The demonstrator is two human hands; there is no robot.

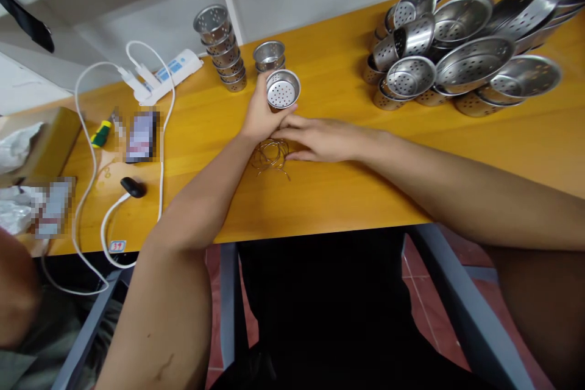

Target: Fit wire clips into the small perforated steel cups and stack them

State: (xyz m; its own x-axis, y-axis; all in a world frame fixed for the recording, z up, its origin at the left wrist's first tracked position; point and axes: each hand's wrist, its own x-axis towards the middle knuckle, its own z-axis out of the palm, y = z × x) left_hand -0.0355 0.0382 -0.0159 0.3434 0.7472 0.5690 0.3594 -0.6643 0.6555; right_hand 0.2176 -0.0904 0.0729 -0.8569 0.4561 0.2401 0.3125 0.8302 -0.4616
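Observation:
A perforated metal cup (283, 90) is held upright in my left hand (261, 111), thumb and fingers around its side. Just right of it, my right hand (315, 138) reaches over the table with fingers apart, its fingertips beside a loose coil of thin wire (271, 156). Whether those fingertips touch the wire I cannot tell. Behind the held cup stand short stacked cups (269, 56), with a taller stack of cups (220, 42) to their left.
Many perforated metal cups (475, 64) crowd the table's right side. At the left are a power strip (176, 75), white cables, a phone (142, 136), a screwdriver (101, 134), a black plug (133, 187) and a box (61, 143). A person sits at the far left.

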